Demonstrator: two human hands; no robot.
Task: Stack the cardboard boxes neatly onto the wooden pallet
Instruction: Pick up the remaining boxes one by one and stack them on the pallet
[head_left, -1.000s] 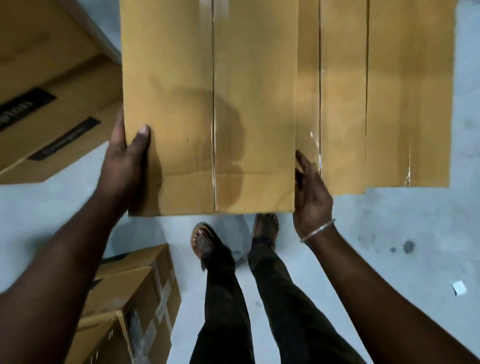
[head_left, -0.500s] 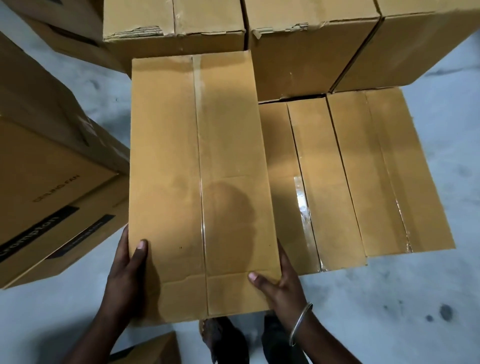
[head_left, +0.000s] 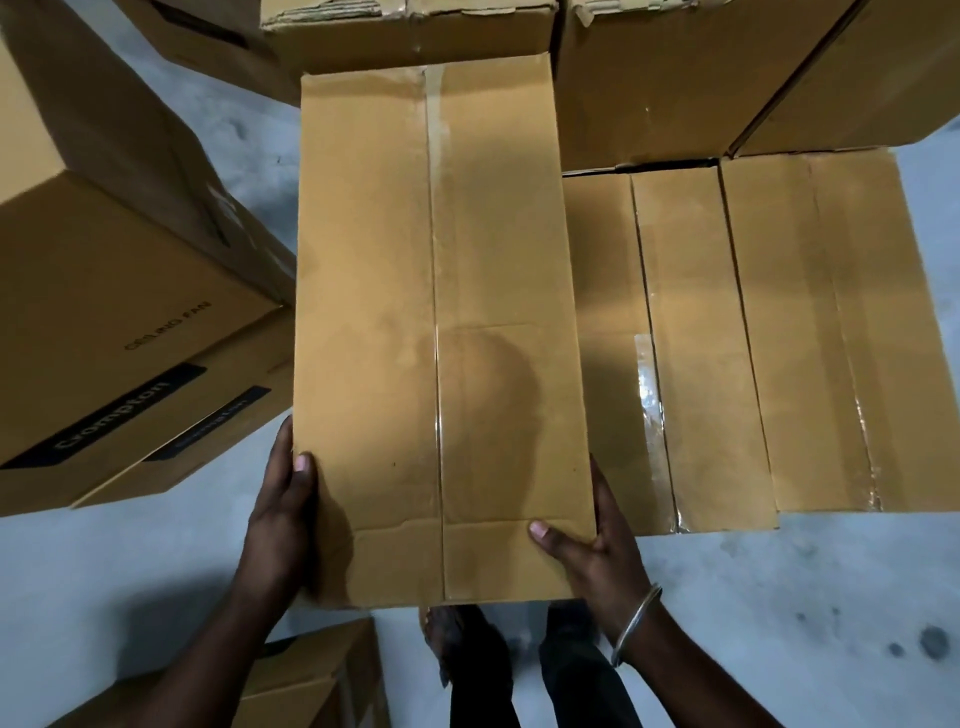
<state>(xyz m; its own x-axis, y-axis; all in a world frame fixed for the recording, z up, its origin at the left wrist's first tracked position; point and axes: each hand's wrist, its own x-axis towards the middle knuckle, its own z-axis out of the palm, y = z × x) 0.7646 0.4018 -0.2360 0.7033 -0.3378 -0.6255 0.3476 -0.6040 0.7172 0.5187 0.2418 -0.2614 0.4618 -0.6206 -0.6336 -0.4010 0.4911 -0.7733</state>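
I hold a long plain cardboard box (head_left: 436, 332) with a taped centre seam, lengthwise in front of me. My left hand (head_left: 283, 512) grips its near left edge, thumb on top. My right hand (head_left: 597, 551), with a metal bangle on the wrist, grips the near right corner, thumb on top. To the right and lower lie two similar flat boxes (head_left: 675, 353) (head_left: 821, 332) side by side. Taller boxes (head_left: 649, 98) stand behind them. No wooden pallet shows; the boxes hide whatever is beneath them.
Printed cartons (head_left: 104, 312) are stacked at the left, close to the held box. Another carton (head_left: 311, 680) sits at the bottom left by my legs. Grey concrete floor (head_left: 779, 623) lies to the right of my feet (head_left: 457, 639).
The view has tilted up from my feet to the stack. The held box has moved forward, its far end now near the rear boxes. My right thumb came onto the top face.
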